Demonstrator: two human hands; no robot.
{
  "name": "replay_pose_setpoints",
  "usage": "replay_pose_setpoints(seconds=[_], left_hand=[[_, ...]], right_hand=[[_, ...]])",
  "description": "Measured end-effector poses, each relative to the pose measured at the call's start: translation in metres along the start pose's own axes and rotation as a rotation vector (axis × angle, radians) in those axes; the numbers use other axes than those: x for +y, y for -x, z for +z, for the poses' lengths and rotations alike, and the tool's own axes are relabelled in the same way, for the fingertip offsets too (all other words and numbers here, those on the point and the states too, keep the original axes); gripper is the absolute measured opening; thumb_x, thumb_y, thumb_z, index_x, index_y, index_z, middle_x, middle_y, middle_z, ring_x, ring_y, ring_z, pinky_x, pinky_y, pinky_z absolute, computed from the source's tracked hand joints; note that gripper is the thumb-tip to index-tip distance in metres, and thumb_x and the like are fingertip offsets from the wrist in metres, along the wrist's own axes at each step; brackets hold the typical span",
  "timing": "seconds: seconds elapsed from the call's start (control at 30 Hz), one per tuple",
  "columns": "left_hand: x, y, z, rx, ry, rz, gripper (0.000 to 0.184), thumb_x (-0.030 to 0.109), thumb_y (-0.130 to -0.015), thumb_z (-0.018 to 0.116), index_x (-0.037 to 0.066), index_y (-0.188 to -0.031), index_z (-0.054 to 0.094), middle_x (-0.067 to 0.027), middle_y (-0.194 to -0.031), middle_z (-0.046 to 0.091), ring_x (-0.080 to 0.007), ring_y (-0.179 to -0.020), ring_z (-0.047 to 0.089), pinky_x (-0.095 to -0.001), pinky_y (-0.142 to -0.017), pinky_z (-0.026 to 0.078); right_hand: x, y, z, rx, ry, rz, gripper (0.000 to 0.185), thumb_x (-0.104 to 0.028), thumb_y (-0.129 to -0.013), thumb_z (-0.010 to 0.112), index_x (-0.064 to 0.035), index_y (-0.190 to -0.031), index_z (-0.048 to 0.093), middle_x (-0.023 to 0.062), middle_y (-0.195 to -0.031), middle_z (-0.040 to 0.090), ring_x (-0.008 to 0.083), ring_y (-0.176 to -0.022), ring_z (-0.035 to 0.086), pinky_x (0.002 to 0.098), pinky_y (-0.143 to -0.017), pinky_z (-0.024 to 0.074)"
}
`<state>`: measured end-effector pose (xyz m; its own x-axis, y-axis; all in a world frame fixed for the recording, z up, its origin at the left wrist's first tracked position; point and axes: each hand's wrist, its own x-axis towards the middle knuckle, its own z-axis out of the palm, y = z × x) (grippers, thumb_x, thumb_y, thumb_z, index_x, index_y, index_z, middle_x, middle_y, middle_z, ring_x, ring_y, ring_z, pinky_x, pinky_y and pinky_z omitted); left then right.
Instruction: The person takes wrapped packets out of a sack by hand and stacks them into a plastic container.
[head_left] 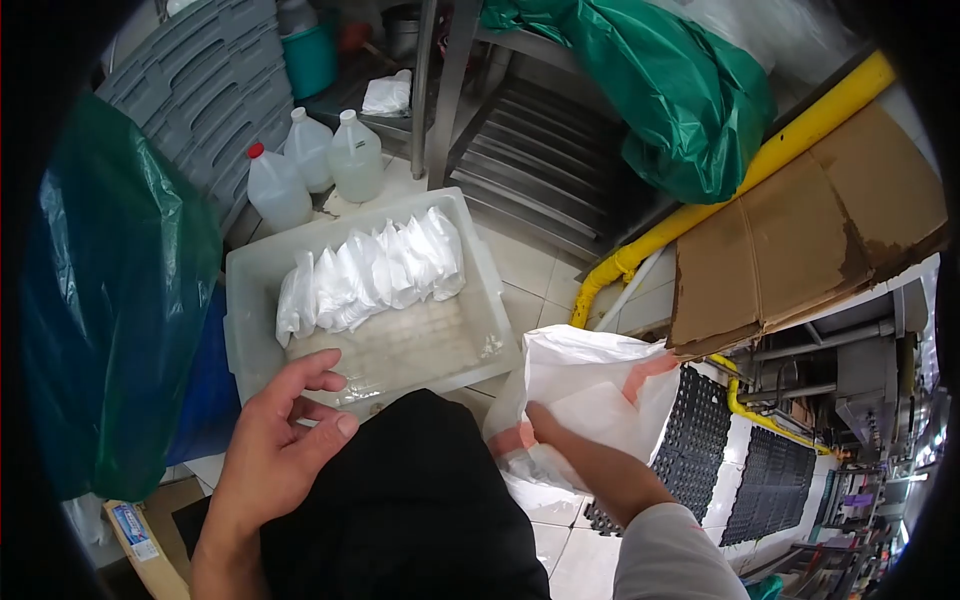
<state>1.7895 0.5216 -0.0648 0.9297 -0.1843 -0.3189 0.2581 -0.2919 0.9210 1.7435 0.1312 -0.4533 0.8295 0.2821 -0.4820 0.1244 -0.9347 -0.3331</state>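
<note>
My left hand point(283, 440) is held in the air with its fingers slightly bent and apart, holding nothing. It is near the front edge of a translucent plastic tub point(465, 375). Inside the tub, several filled white plastic bags point(375, 265) stand side by side along the back. At the right, my right hand point(548, 425) reaches into a tall white woven sack point(590, 355) with orange-red stripes. The sack's wall hides the fingers, so what they touch does not show. My dark-clothed leg point(410, 500) is between the hands.
Three plastic jugs point(358, 160) stand behind the tub. Stacked grey crates point(205, 90) and a green plastic bag point(125, 300) are at the left. A yellow pipe point(720, 200), brown cardboard point(800, 220) and a slatted metal rack point(545, 140) border the right. Black mats point(700, 440) cover floor tiles.
</note>
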Motion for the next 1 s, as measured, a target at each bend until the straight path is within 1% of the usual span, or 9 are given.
replay_pose_setpoints(seconds=[0.1, 0.2, 0.23, 0.33, 0.47, 0.6, 0.7, 0.87, 1.0], left_hand=[[-0.001, 0.000, -0.006, -0.053, -0.007, 0.026, 0.055, 0.011, -0.085, 0.070, 0.003, -0.135, 0.047, -0.0111, -0.116, 0.055, -0.0137, -0.090, 0.058, -0.0259, -0.075, 0.050], [-0.001, -0.001, -0.008, -0.087, 0.042, 0.049, 0.055, 0.010, -0.085, 0.070, 0.003, -0.135, 0.047, -0.0110, -0.115, 0.056, -0.0133, -0.090, 0.058, -0.0254, -0.076, 0.051], [-0.001, -0.002, -0.007, -0.090, 0.049, 0.056, 0.055, 0.010, -0.085, 0.070, 0.003, -0.135, 0.047, -0.0111, -0.115, 0.056, -0.0131, -0.090, 0.058, -0.0253, -0.076, 0.051], [0.000, -0.005, -0.005, -0.097, 0.062, 0.061, 0.054, 0.008, -0.085, 0.070, 0.003, -0.135, 0.047, -0.0113, -0.115, 0.056, -0.0129, -0.090, 0.058, -0.0252, -0.076, 0.052], [0.003, -0.006, -0.002, -0.126, 0.055, 0.037, 0.054, 0.007, -0.086, 0.069, 0.003, -0.135, 0.047, -0.0119, -0.116, 0.056, -0.0128, -0.090, 0.058, -0.0254, -0.076, 0.052], [0.006, -0.005, -0.001, -0.138, 0.022, 0.041, 0.054, 0.008, -0.086, 0.070, 0.003, -0.134, 0.048, -0.0125, -0.115, 0.056, -0.0135, -0.090, 0.059, -0.0259, -0.076, 0.052], [0.003, -0.005, 0.000, -0.141, -0.013, 0.043, 0.053, 0.008, -0.085, 0.070, 0.003, -0.134, 0.048, -0.0127, -0.115, 0.057, -0.0145, -0.090, 0.060, -0.0267, -0.075, 0.052], [-0.002, -0.005, 0.000, -0.102, -0.130, 0.106, 0.052, 0.011, -0.084, 0.071, 0.002, -0.131, 0.051, -0.0125, -0.110, 0.060, -0.0162, -0.089, 0.061, -0.0285, -0.074, 0.053], [0.002, -0.005, 0.000, -0.099, -0.165, 0.128, 0.051, 0.013, -0.084, 0.071, 0.002, -0.130, 0.052, -0.0128, -0.109, 0.060, -0.0168, -0.088, 0.061, -0.0290, -0.074, 0.053]], right_hand=[[0.035, 0.017, -0.076, -0.075, -0.718, 0.360, 0.043, -0.018, -0.078, 0.064, -0.0054, -0.119, 0.063, 0.0075, -0.093, 0.066, 0.0175, -0.078, 0.062, 0.0327, -0.066, 0.0522], [0.081, 0.042, -0.109, -0.016, -1.400, 0.461, 0.041, -0.006, -0.083, 0.059, -0.0009, -0.124, 0.058, 0.0062, -0.108, 0.064, 0.0171, -0.090, 0.064, 0.0323, -0.075, 0.0552], [0.094, 0.049, -0.113, 0.002, -1.419, 0.561, 0.046, -0.003, -0.083, 0.056, -0.0025, -0.129, 0.053, 0.0072, -0.119, 0.061, 0.0213, -0.102, 0.062, 0.0370, -0.084, 0.0544], [0.122, 0.055, -0.102, 0.100, -1.496, 0.738, 0.042, -0.003, -0.085, 0.052, -0.0054, -0.127, 0.053, 0.0074, -0.119, 0.061, 0.0210, -0.105, 0.062, 0.0380, -0.087, 0.0538], [0.103, 0.052, -0.105, 0.297, -1.313, 1.088, 0.031, -0.012, -0.088, 0.052, -0.0119, -0.119, 0.057, 0.0093, -0.114, 0.062, 0.0269, -0.100, 0.063, 0.0505, -0.073, 0.0562], [0.063, 0.058, -0.121, 0.490, -1.362, 1.067, 0.035, -0.016, -0.091, 0.052, -0.0121, -0.126, 0.049, 0.0107, -0.113, 0.060, 0.0306, -0.103, 0.062, 0.0557, -0.073, 0.0553], [0.075, 0.062, -0.114, 0.439, -1.433, 0.963, 0.032, -0.022, -0.090, 0.058, -0.0100, -0.119, 0.057, 0.0080, -0.111, 0.062, 0.0255, -0.098, 0.063, 0.0483, -0.070, 0.0567], [0.095, 0.054, -0.104, 0.179, -0.884, 0.889, 0.038, -0.025, -0.078, 0.076, -0.0064, -0.107, 0.061, 0.0068, -0.099, 0.061, 0.0203, -0.087, 0.061, 0.0380, -0.063, 0.0554], [0.081, 0.062, -0.114, 0.193, -0.566, 0.714, 0.042, -0.024, -0.072, 0.080, -0.0020, -0.104, 0.062, 0.0049, -0.092, 0.062, 0.0168, -0.085, 0.059, 0.0328, -0.069, 0.0519]])
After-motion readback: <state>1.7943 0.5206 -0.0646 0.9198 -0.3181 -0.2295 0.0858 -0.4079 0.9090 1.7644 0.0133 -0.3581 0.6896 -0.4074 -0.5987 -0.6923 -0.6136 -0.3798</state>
